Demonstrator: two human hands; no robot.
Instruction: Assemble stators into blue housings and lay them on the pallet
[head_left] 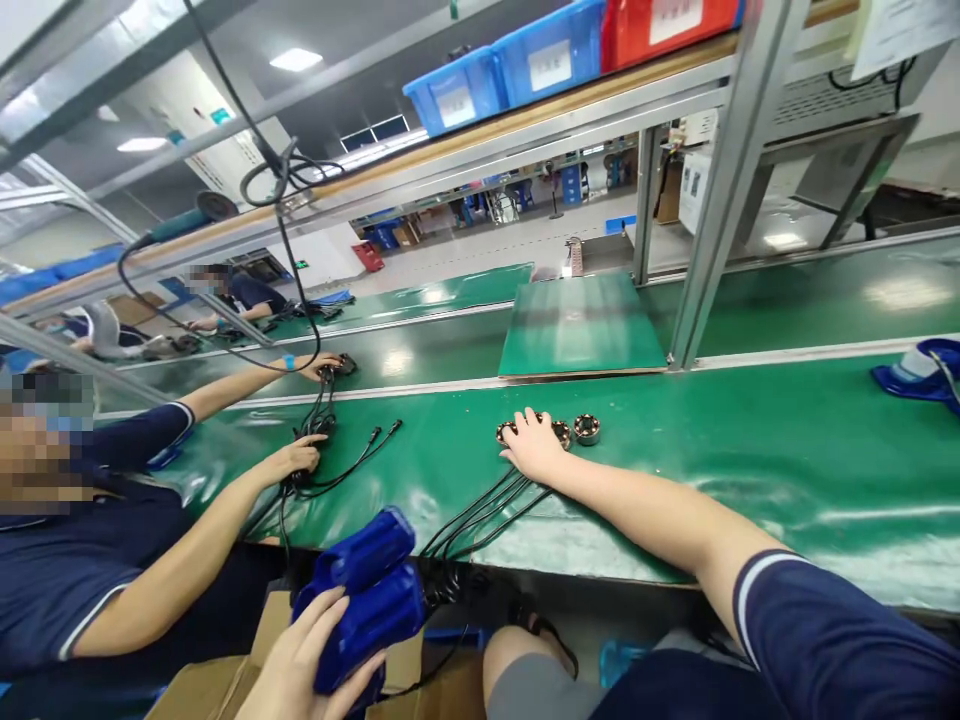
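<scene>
Blue plastic parts (371, 590), stacked together, are in the grip of my left hand (311, 650) below the bench's front edge. My right hand (534, 445) lies over a row of round copper-and-black parts (561, 432) on the green bench, its fingers spread on top of them. One more round part (586, 430) sits just right of the row. Black cables (487, 510) run from beneath my right hand over the front edge and hang down near the blue parts.
At the left, a co-worker's hands (300, 458) handle black cables. A cardboard box (202, 690) stands below my left hand. Behind are a raised green board (585, 325) and a metal post (727, 190). A blue item (919, 370) lies far right.
</scene>
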